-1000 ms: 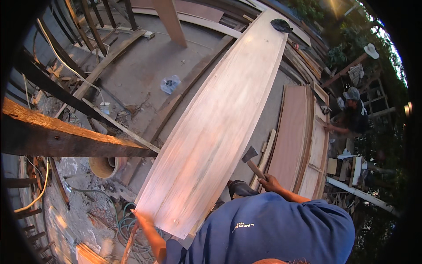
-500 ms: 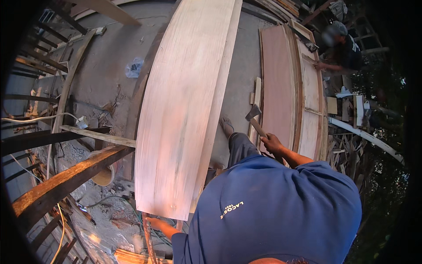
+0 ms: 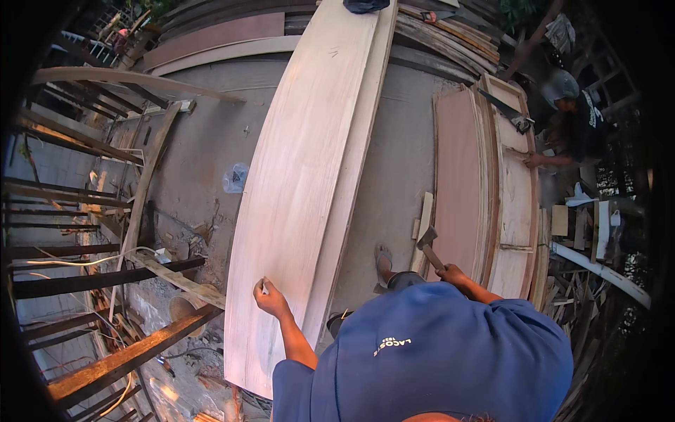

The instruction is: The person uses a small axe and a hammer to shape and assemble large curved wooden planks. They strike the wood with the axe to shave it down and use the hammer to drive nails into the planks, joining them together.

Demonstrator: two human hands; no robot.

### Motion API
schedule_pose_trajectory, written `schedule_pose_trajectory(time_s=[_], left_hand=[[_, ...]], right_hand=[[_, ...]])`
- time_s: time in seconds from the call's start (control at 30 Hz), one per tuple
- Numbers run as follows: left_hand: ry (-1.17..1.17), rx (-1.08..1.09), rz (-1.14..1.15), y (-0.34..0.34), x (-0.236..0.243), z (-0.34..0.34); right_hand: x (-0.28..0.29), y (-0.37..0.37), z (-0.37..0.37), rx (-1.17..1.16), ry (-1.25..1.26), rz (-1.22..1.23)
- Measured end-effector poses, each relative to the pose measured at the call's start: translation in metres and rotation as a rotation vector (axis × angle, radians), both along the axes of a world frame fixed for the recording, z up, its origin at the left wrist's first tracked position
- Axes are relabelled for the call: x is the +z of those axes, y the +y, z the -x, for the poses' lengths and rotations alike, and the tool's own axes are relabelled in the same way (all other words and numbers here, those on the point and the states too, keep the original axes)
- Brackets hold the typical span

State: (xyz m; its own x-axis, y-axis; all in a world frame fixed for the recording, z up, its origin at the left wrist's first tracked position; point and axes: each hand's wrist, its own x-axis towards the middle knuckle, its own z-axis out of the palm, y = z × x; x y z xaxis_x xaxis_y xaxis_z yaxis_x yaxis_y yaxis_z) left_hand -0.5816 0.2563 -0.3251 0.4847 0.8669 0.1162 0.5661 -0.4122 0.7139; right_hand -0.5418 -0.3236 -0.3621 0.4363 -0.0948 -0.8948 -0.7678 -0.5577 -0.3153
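Note:
A long pale wooden panel (image 3: pixel 302 176) stretches away in front of me, on top of a second panel whose right edge (image 3: pixel 351 204) shows. Over its near part is my left hand (image 3: pixel 271 299), fingers closed together; a small pale bit shows at the fingertips, too small to name. My right hand (image 3: pixel 453 273) grips the handle of a hatchet (image 3: pixel 427 238) to the right of the panel. The hatchet's head points up and away from me, near a stack of reddish boards (image 3: pixel 457 169).
A co-worker (image 3: pixel 587 126) at the far right has a hand on a wooden frame (image 3: pixel 517 190), where a handsaw (image 3: pixel 506 112) lies. Dark beams (image 3: pixel 133 352) jut in from the left. A plastic bag (image 3: pixel 235 178) is on the floor. Planks (image 3: pixel 450 42) lie stacked at the back.
My left hand has moved from below the panel's near end up over its surface. The right hand still holds the hatchet. The view has shifted, showing more of the far end.

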Motion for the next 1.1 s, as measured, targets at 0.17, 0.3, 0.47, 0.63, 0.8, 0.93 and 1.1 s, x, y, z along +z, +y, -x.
schedule_pose_trajectory(time_s=[0.17, 0.3, 0.47, 0.63, 0.8, 0.93, 1.1], left_hand=[[-0.115, -0.227, -0.044, -0.052, 0.009, -0.177], [-0.143, -0.354, -0.052, -0.085, 0.012, -0.312], [-0.189, -0.391, -0.122, -0.087, 0.032, -0.462], [-0.146, -0.38, -0.175, -0.084, 0.021, -0.629], [-0.05, -0.344, -0.286, -0.079, 0.01, -0.797], [0.093, -0.367, -0.257, -0.093, 0.005, -0.887], [0.238, -0.375, -0.068, -0.094, -0.011, -0.953]], right_hand=[[0.026, -0.063, -0.059, 0.12, -0.322, 0.136], [0.032, -0.09, -0.09, -0.069, -0.454, 0.103], [0.066, -0.077, -0.182, -0.226, -0.372, -0.066], [0.082, -0.075, -0.27, -0.145, -0.474, -0.104], [0.105, -0.089, -0.367, -0.068, -0.475, 0.024], [0.114, -0.104, -0.407, -0.155, -0.448, 0.077], [0.129, -0.107, -0.472, -0.223, -0.44, 0.035]])
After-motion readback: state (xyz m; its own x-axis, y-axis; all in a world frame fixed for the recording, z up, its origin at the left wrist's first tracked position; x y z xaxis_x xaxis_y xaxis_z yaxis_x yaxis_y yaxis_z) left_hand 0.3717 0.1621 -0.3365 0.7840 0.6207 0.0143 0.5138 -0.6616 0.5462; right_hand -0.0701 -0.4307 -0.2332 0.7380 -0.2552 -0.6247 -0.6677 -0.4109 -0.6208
